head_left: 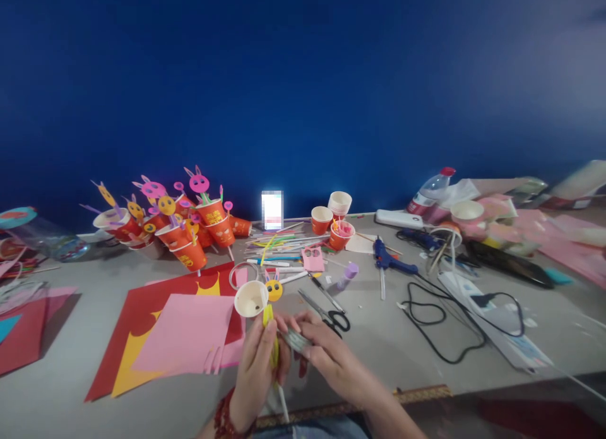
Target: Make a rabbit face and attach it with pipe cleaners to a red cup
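Observation:
My left hand (258, 366) is closed around a yellow straw (271, 330) with a white stick below it, near the table's front edge. My right hand (322, 350) pinches a small greyish roll of tape (296, 340) pressed against that straw. Just beyond the hands a paper cup (250, 298) lies on its side with its mouth facing me. A yellow paper face (274, 290) rests beside the cup. Black-handled scissors (326, 312) lie right of my fingers.
Pink, red and yellow paper sheets (184, 331) lie at left. Decorated orange cups (189, 230) stand at the back left, more cups (331, 218) at centre. A blue glue gun (386, 259), black cable (440, 319), power strip (468, 290) and bottle (428, 192) occupy the right side.

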The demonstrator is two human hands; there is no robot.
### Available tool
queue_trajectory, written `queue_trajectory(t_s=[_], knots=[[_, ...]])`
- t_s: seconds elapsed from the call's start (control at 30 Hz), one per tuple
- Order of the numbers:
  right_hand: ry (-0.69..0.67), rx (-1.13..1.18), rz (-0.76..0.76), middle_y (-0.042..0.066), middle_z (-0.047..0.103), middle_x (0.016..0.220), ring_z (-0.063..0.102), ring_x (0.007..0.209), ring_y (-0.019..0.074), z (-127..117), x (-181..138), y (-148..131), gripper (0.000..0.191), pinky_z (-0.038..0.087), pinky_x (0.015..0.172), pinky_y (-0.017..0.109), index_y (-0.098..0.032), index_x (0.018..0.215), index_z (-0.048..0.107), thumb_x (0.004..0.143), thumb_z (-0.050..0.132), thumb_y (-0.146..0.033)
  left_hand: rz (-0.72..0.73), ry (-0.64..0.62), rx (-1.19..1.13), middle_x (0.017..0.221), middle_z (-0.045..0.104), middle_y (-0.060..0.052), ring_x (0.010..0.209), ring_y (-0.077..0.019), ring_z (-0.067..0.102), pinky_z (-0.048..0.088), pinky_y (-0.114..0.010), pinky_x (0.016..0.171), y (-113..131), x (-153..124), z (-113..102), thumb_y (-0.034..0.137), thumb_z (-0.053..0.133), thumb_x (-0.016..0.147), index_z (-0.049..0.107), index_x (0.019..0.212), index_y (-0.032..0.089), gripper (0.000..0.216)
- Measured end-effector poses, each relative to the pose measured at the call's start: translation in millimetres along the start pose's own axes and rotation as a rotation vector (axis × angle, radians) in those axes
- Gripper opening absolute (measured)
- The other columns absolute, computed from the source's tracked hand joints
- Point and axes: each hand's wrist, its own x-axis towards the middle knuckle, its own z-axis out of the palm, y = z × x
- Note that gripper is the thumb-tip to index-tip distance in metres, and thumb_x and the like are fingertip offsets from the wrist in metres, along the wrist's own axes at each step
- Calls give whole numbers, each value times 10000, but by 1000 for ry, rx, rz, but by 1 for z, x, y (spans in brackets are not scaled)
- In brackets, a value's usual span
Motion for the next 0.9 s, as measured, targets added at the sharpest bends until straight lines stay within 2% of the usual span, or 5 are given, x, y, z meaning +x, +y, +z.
queue_trajectory(t_s=[0.27,0.5,0.63,0.77,0.9], knots=[[57,-7,-62,43,518,934,537,879,195,3,0,6,301,465,834,318,-187,899,616,1008,346,-265,-48,35,-136,792,671,4,291,4,402,311,-143,319,6,6,5,429,579,934,557,831,175,275],[46,-7,54,70,559,1055,565,982,216,5,2,8,266,522,805,294,-208,1099,649,1001,460,-367,-64,2,-50,437,480,73,310,-75,434,327,-157,324,-1,2,1,446,577,938,573,870,189,266],[39,-7,5,76,600,1098,569,1053,235,3,1,11,301,502,932,334,-236,1153,658,998,457,-399,-77,-14,-93,511,535,63,285,-50,427,299,-150,306,1,2,3,443,580,933,569,848,185,272],[-1,16,-12,81,612,1093,582,1035,234,-1,-4,14,314,529,875,305,-235,1107,674,996,433,-403,-95,37,-142,713,650,27,278,2,378,229,-131,299,11,6,9,420,569,941,543,829,185,262],[49,-23,-39,83,610,1037,583,995,230,0,-5,16,269,504,903,311,-218,997,681,983,448,-352,-104,57,-153,574,571,60,281,-1,325,202,-131,321,16,7,12,407,556,951,534,824,184,258]])
